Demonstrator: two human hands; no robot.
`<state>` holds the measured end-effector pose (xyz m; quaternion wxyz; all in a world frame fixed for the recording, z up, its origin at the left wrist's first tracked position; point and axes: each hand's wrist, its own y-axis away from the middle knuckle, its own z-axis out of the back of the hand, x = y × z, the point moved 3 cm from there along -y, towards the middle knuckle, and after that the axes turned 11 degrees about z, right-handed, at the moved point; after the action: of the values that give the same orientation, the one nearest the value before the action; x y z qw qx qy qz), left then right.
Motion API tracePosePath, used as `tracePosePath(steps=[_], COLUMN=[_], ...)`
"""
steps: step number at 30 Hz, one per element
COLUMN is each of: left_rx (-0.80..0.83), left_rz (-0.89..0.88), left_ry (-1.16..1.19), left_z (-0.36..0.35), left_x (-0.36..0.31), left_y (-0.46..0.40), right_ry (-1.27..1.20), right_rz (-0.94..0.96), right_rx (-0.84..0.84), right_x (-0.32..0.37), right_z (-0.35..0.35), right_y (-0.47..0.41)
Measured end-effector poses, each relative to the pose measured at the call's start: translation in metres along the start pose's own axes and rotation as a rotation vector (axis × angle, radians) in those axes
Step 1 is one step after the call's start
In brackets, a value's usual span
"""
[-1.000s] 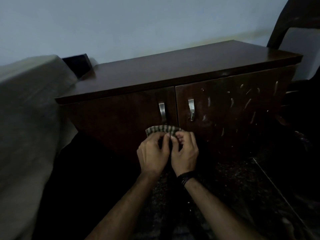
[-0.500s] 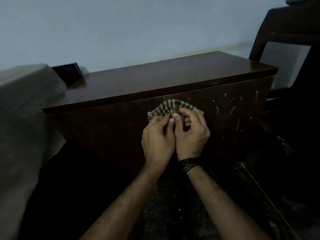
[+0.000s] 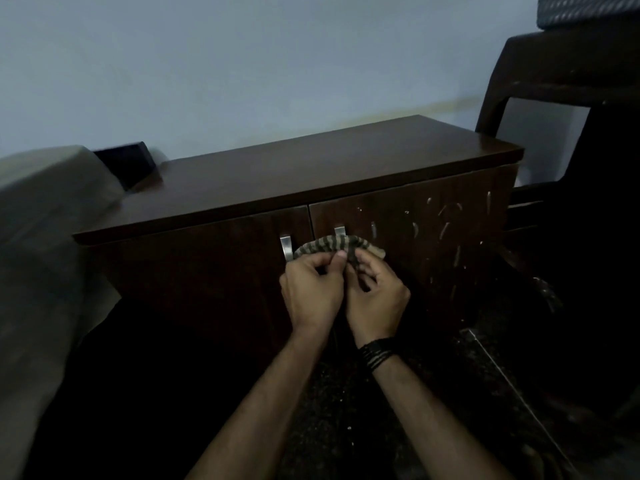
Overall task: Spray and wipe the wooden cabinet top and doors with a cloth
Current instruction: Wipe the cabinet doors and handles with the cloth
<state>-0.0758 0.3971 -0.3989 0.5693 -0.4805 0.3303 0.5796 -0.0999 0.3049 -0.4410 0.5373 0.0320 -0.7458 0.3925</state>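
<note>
1. Beside the cabinet's left end sits a grey covered seat, with a small dark box at the top's back left corner.
2. Across the cabinet top the wood looks bare; no spray bottle is in view.
3. On the left door there are no streaks, and its metal handle shows just left of the hands.
4. My reading: the cloth is being bunched or refolded ahead of wiping a door.
5. The left hand has its fingers curled, pinching the striped cloth in front of the 2 handles.
6. The right hand, a dark band on its wrist, likewise grips the cloth with curled fingers, touching the left hand.
7. On the right door pale streaks run down; the next move probably calls for pressing the cloth flat there with 1 hand.
8. Beyond the right end stands a dark chair.
</note>
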Motion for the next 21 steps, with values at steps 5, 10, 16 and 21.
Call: tracePosePath(steps=[5,10,16,21], left_rx=[-0.001,-0.024,-0.064,-0.033], left_rz=[0.015,0.059,-0.01,0.015], left_ry=[0.123,0.185,-0.029,-0.005], left_z=[0.0,0.005,0.008,0.007], left_x=[-0.005,-0.017,-0.017,-0.011], left_y=[0.001,-0.012,-0.013,-0.011], right_ry=[0.015,0.096,-0.021,-0.14], right_rz=[0.032,0.02,-0.104,-0.229], right_rx=[0.024,0.041,0.107,-0.055], right_x=[0.021,0.039,0.031,0.022], right_z=[0.004,-0.003,-0.002,-0.01], right_y=[-0.011,-0.048,-0.036,-0.026])
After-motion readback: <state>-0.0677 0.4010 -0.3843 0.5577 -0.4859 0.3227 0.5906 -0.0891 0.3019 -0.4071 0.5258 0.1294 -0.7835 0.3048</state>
